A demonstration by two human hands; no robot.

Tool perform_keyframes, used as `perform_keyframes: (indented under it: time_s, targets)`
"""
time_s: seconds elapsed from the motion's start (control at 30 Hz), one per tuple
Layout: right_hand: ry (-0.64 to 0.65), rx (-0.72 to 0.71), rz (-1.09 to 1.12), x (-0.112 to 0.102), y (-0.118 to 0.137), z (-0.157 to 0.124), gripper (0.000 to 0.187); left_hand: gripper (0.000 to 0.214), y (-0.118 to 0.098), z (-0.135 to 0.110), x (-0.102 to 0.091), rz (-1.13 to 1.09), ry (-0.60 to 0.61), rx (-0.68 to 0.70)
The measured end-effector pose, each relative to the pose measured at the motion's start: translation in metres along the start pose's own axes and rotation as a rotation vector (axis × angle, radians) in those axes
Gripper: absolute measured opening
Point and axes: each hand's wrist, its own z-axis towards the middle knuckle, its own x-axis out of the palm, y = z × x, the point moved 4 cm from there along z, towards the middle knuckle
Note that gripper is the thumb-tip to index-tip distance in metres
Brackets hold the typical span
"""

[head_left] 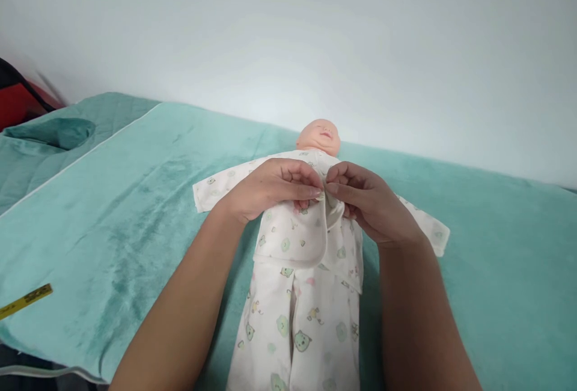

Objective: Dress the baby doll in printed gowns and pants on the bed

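Observation:
A baby doll [319,135] lies on its back, head away from me, dressed in a white baby jacket [288,238] and matching trousers [311,331] with small green animal prints. Over its chest, my left hand [288,184] pinches the edge of the jacket's front flap between thumb and fingers. Close beside it, my right hand [363,199] is closed at the fingertips on the jacket's other edge, where the cloth is folded back. The fastening between my fingertips is too small to make out. Both jacket sleeves stretch out to the sides.
A teal plush cover [148,199] lies under the doll. At the left are a quilted teal section with a face hole [51,133], a yellow printed strip [26,301] and a red and black object [20,100]. A pale wall [288,42] stands behind.

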Motion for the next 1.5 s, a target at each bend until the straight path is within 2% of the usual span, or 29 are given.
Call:
perform_keyframes:
  time_s: [0.13,0.4,0.57,0.67,0.8,1.0,1.13,1.23,1.4,1.5]
  targets:
    - [0.006,-0.038,0.014,0.001,0.001,0.000,0.023,0.010,0.002,0.001,-0.001,-0.035,0.011,0.017]
    - [0.145,-0.087,0.012,0.000,0.005,-0.006,0.023,0.012,0.002,-0.001,-0.004,-0.005,0.029,0.019]
    - [0.078,-0.012,-0.044,-0.002,0.005,-0.005,0.018,0.011,0.001,-0.002,-0.005,0.035,0.039,0.015]
    - [0.062,0.085,-0.227,0.000,0.011,-0.009,0.029,0.010,0.001,-0.003,-0.006,0.029,0.048,0.014]
    - [0.036,0.189,-0.656,0.010,0.024,-0.019,0.034,0.011,0.006,-0.002,-0.015,-0.014,0.047,0.036]
    - [-0.097,0.131,-1.124,0.044,0.034,-0.031,0.018,0.011,0.014,0.001,-0.025,-0.080,0.053,0.070]
    - [-0.164,0.086,-1.247,0.056,0.032,-0.029,0.020,0.012,0.014,0.002,-0.025,-0.112,0.054,0.075]
    - [-0.186,0.092,-1.069,0.046,0.027,-0.029,0.030,0.012,0.014,0.002,-0.024,-0.112,0.051,0.066]
    - [-0.173,0.064,-0.274,0.018,-0.001,-0.033,0.031,0.011,0.010,0.001,-0.015,-0.044,0.050,0.050]
    - [-0.178,0.017,0.016,0.012,-0.015,-0.031,0.034,0.009,0.008,0.001,-0.007,0.037,0.063,0.025]
